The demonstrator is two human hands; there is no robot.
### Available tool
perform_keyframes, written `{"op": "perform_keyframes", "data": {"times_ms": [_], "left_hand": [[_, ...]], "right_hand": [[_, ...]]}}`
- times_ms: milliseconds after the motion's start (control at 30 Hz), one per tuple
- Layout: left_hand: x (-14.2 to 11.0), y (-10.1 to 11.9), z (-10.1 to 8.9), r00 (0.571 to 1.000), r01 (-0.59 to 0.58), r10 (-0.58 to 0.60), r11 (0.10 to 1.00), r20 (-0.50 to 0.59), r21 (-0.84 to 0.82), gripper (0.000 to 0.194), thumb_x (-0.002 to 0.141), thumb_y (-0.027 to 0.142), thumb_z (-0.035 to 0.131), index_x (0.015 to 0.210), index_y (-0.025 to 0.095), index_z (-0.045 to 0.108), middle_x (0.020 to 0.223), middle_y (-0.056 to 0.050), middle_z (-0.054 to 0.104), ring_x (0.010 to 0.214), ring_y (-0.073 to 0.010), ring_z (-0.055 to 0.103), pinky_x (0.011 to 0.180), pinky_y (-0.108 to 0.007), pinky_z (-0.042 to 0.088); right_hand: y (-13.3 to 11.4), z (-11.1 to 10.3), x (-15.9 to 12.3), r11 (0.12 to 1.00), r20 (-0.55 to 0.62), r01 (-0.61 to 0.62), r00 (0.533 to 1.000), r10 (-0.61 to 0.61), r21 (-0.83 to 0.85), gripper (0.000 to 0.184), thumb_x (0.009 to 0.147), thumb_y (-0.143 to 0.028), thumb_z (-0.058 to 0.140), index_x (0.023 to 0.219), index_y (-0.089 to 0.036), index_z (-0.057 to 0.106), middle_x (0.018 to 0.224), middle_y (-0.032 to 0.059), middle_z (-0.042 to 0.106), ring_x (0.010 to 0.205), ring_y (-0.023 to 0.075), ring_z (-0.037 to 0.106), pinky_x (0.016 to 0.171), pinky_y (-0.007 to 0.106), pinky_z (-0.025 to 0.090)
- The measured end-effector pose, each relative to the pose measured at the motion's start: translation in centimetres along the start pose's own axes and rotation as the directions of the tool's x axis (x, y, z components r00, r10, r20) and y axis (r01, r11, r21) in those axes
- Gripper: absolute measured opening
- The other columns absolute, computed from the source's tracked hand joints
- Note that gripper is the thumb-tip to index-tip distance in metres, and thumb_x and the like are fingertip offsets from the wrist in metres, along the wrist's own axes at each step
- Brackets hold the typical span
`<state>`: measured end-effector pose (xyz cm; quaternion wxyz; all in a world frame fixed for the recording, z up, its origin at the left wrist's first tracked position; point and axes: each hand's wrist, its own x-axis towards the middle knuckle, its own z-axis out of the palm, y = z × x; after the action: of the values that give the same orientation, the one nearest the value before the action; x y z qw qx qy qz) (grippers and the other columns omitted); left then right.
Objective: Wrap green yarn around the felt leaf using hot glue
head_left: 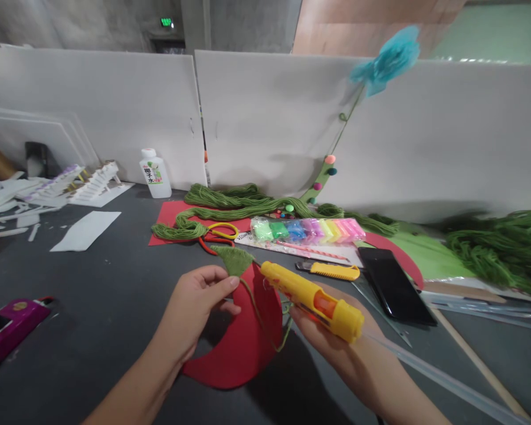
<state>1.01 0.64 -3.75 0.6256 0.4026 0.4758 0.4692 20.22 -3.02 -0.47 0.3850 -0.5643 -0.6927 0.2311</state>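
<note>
Diffuse light leaves soft shadows on the white panels [256, 112].

Curved red card [241, 351], green yarn [233, 260] at one end, yellow glue gun [307, 296]

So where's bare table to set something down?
Bare table stretches between the left hand, the white sheet and the purple device. Farther back and right it's crowded: green yarn, multicoloured packet, yellow cutter, black phone.

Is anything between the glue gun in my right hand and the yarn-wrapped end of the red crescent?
Nothing visible. The glue gun in your right hand points toward the yarn-wrapped end; the loose yarn strand hangs lower, across the red crescent, and your left hand grips from the opposite side.
</note>
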Motion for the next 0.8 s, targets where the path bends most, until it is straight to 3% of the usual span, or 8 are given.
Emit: {"op": "perform_keyframes", "data": {"times_ms": [167, 300, 500, 700, 800], "left_hand": [[0.2, 0.3, 0.2, 0.999, 0.031, -0.03, 0.997, 0.017, -0.078, 0.021, 0.067, 0.026, 0.072, 0.058, 0.013, 0.058, 0.057, 0.004, 0.049, 0.051, -0.0064, 0.047, 0.05, -0.018, 0.051], [0.2, 0.3, 0.2, 1.0, 0.0, 0.0, 0.998, 0.0, -0.06, 0.021, 0.067, 0.027, 0.072, 0.059, 0.013, 0.059, 0.058, 0.004, 0.05, 0.052, -0.0063, 0.047, 0.05, -0.018, 0.051], [0.1, -0.1, 0.0, 0.998, -0.06, 0.061, 0.998, -0.024, 0.028, 0.019, 0.07, 0.03, 0.07, 0.063, 0.015, 0.06, 0.061, 0.005, 0.051, 0.053, -0.0067, 0.052, 0.054, -0.02, 0.052], [0.0, -0.2, -0.4, 0.995, -0.076, 0.083, 0.99, -0.052, 0.122, 0.017, 0.072, 0.031, 0.068, 0.067, 0.017, 0.06, 0.061, 0.006, 0.055, 0.053, -0.0079, 0.06, 0.053, -0.017, 0.047], [0.0, 0.0, -0.3, 0.995, -0.074, 0.081, 0.989, -0.052, 0.125, 0.017, 0.071, 0.031, 0.068, 0.066, 0.017, 0.06, 0.061, 0.006, 0.055, 0.052, -0.0082, 0.06, 0.052, -0.017, 0.047]], "right_hand": [[-0.8, -0.5, 0.0, 0.999, 0.104, -0.023, 0.994, 0.026, -0.029, 0.012, 0.075, -0.022, 0.05, 0.062, -0.022, 0.05, 0.056, -0.0007, 0.057, 0.047, 0.0137, 0.053, 0.044, 0.023, 0.042], [-0.9, -0.2, -0.3, 0.997, 0.197, -0.007, 0.98, 0.023, -0.078, 0.015, 0.076, -0.026, 0.05, 0.062, -0.021, 0.049, 0.065, 0.002, 0.062, 0.055, 0.0157, 0.058, 0.051, 0.025, 0.047], [-0.3, 0.7, -0.5, 0.998, 0.074, 0.005, 0.997, -0.001, -0.056, 0.013, 0.075, -0.023, 0.048, 0.063, -0.022, 0.054, 0.058, 0.0001, 0.061, 0.047, 0.014, 0.056, 0.048, 0.024, 0.046], [0.3, 0.8, -0.9, 0.999, 0.086, -0.039, 0.996, 0.038, 0.011, 0.011, 0.075, -0.021, 0.049, 0.066, -0.022, 0.055, 0.059, -0.0004, 0.062, 0.048, 0.0133, 0.057, 0.046, 0.021, 0.046], [0.0, 0.7, -0.6, 1.0, 0.083, -0.004, 0.997, 0.006, -0.028, 0.014, 0.076, -0.024, 0.051, 0.063, -0.022, 0.054, 0.058, -0.0004, 0.061, 0.048, 0.0134, 0.056, 0.048, 0.023, 0.047]]}}
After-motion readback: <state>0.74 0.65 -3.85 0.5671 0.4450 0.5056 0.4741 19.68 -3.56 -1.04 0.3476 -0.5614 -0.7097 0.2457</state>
